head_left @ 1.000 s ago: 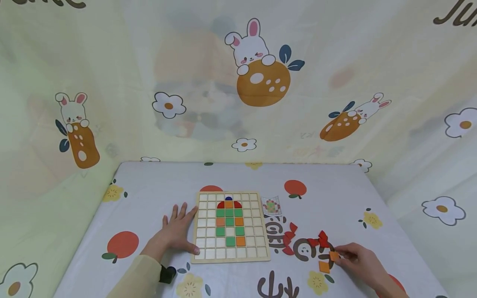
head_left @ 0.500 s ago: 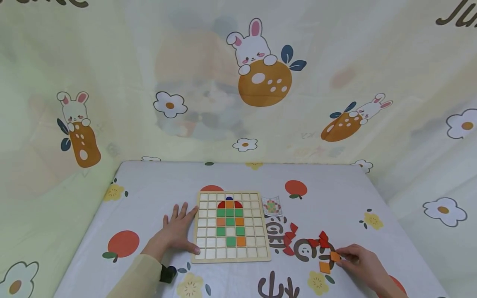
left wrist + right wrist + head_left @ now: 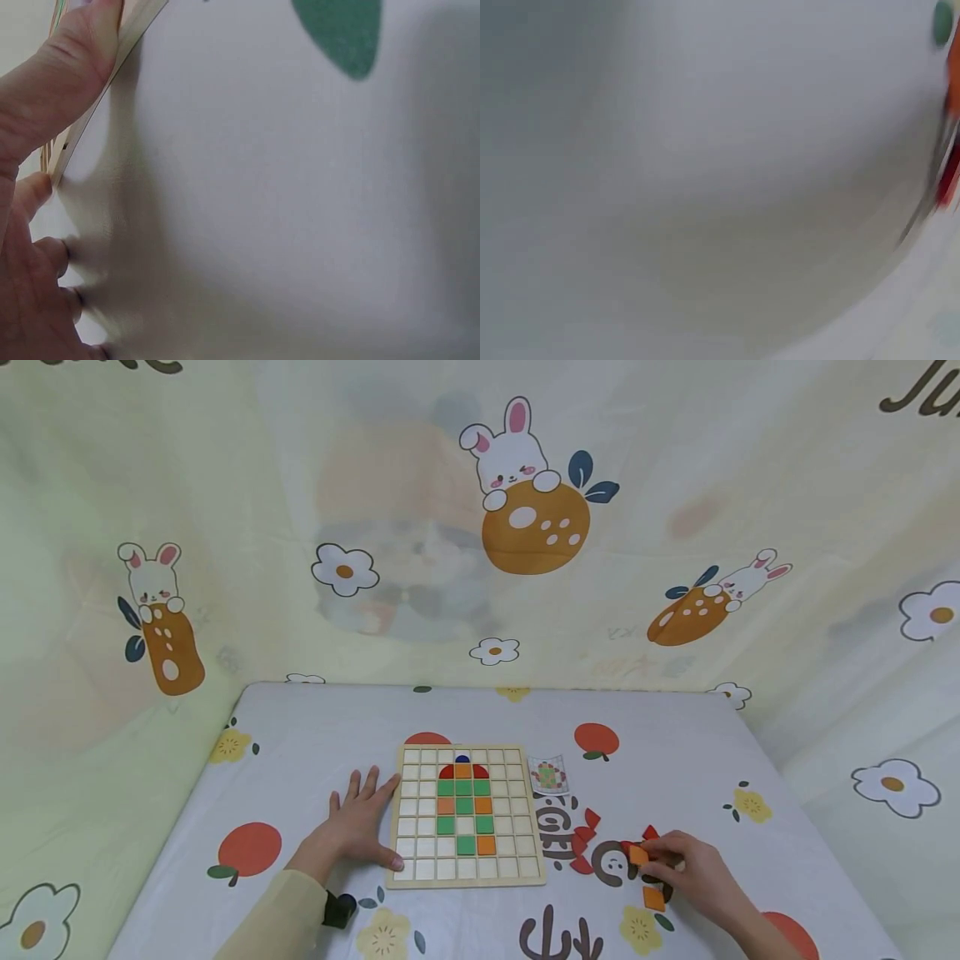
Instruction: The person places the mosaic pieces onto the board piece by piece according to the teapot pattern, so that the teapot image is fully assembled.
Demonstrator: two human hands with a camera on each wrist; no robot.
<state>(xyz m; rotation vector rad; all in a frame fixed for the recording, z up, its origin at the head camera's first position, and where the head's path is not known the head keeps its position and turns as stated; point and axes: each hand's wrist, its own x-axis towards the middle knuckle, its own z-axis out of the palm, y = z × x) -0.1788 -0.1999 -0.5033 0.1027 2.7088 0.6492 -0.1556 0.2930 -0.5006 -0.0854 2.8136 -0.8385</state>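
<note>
A wooden grid board (image 3: 507, 867) lies mid-table, with green, orange, red and blue tiles set in some cells. My left hand (image 3: 352, 828) lies along its left side, fingers spread. In the left wrist view, its thumb (image 3: 60, 86) presses on the board's edge (image 3: 90, 112). To the right, my right hand (image 3: 696, 867) pinches an orange square tile (image 3: 637, 856) between thumb and fingers, above the loose pieces. Another orange square tile (image 3: 654, 899) lies just below it. The right wrist view is blurred and leaves the hand out.
Several red tiles (image 3: 582, 837) lie between the board and my right hand, with another red piece (image 3: 649, 832) partly behind the fingers. A small patterned card (image 3: 549, 775) lies against the board's right side. The printed cloth (image 3: 300, 727) covers the table; a curtain stands behind.
My right hand has moved left and slightly away from me with the orange tile, from near the other orange tile toward the red pieces. My left hand stays at the board.
</note>
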